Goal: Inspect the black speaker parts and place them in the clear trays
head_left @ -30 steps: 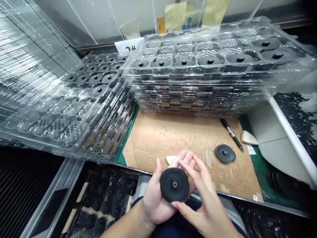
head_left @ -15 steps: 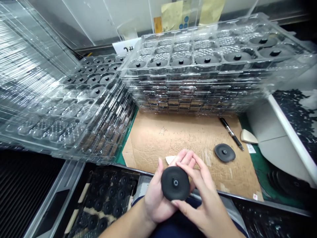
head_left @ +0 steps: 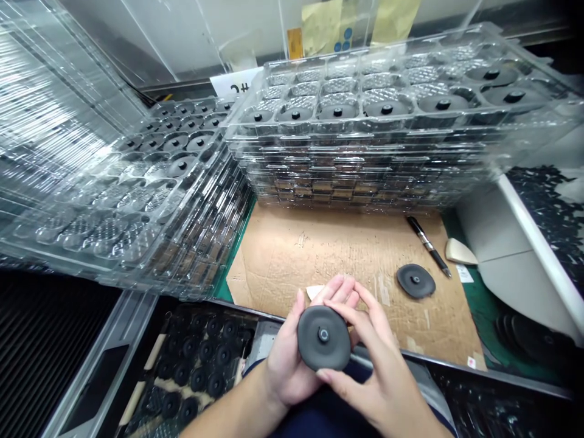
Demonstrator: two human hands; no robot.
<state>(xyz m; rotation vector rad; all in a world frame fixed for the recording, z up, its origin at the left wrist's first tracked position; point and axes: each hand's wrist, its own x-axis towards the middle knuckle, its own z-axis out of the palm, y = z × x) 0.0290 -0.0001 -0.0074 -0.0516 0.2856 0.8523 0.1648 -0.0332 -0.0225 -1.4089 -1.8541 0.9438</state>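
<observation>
A round black rubber disc (head_left: 323, 337) with a small centre hub is held up in front of me by both hands. My left hand (head_left: 285, 362) cups it from behind and the left, thumb on its edge. My right hand (head_left: 374, 371) grips its right and lower rim with curled fingers. A second black disc (head_left: 415, 281) lies flat on the brown cardboard sheet (head_left: 319, 255), to the right of my hands.
A stack of clear blister trays (head_left: 387, 140) holding black discs stands behind the cardboard, and another stack (head_left: 128, 201) slants at the left. A black pen (head_left: 427, 245) and a beige wedge (head_left: 460, 252) lie at the right. A bin of black discs (head_left: 196, 371) sits low at the left.
The disc has tilted slightly in my hands and now catches more light. My hands stay in nearly the same place.
</observation>
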